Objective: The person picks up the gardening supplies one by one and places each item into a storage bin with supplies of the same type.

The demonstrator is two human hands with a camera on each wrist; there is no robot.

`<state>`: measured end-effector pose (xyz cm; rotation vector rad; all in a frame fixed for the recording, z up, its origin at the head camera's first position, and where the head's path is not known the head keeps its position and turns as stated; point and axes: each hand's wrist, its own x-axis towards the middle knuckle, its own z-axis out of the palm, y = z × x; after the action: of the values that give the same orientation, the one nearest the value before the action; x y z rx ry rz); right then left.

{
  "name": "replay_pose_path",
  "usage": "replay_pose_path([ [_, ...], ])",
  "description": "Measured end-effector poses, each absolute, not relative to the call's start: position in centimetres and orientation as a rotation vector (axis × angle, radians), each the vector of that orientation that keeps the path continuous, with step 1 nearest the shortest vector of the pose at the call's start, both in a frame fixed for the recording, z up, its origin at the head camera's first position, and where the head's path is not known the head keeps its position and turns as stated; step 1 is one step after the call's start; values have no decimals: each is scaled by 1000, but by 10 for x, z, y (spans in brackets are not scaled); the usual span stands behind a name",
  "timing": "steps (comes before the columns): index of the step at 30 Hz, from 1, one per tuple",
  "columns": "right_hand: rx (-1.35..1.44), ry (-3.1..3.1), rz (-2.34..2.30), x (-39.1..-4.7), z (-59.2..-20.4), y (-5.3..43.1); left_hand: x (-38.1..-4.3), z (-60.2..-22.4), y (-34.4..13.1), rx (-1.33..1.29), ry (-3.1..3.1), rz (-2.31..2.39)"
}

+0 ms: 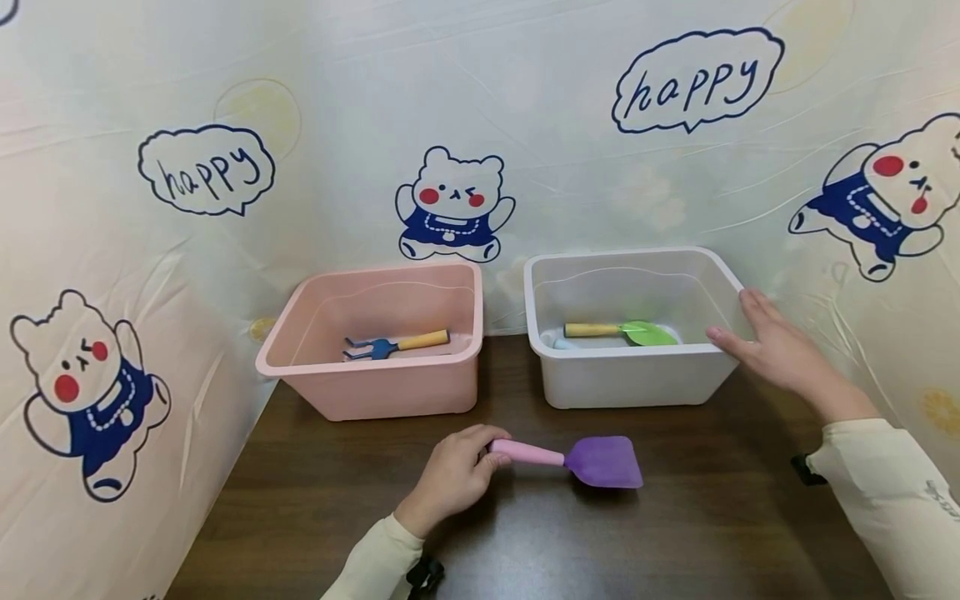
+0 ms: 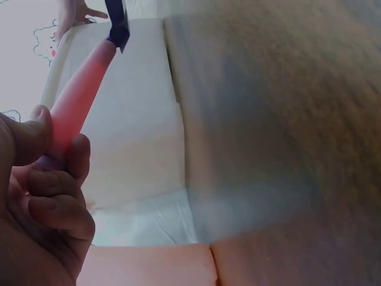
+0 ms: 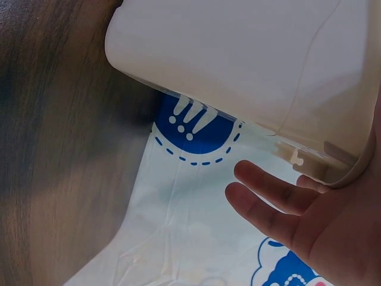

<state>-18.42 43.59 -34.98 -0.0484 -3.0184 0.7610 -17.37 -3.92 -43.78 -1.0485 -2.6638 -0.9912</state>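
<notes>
My left hand (image 1: 459, 471) grips the end of the pink handle of a toy shovel (image 1: 603, 462) with a flat purple blade. The shovel points to the right in front of the bins, over the table. In the left wrist view, thumb and curled fingers wrap the pink handle (image 2: 80, 98). My right hand (image 1: 783, 350) rests at the right rim of the white bin (image 1: 630, 375), thumb at the front corner. Its fingers (image 3: 262, 211) extend loosely along the outside in the right wrist view. Inside that bin lies a small green shovel (image 1: 648, 333) with a yellow handle.
A pink bin (image 1: 405, 392) stands left of the white one, holding a small blue rake (image 1: 382, 347) with a yellow handle. A pale blue piece (image 1: 562, 342) shows in the white bin. Behind the dark wooden table (image 1: 315, 500) hangs a printed cloth (image 1: 337, 192).
</notes>
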Motion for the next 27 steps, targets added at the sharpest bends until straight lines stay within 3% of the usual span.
replay_pose_path([
  [27,-58,-3027,762,-183,-347,435,-174,-417,-32,-1068,-2506,-1245],
])
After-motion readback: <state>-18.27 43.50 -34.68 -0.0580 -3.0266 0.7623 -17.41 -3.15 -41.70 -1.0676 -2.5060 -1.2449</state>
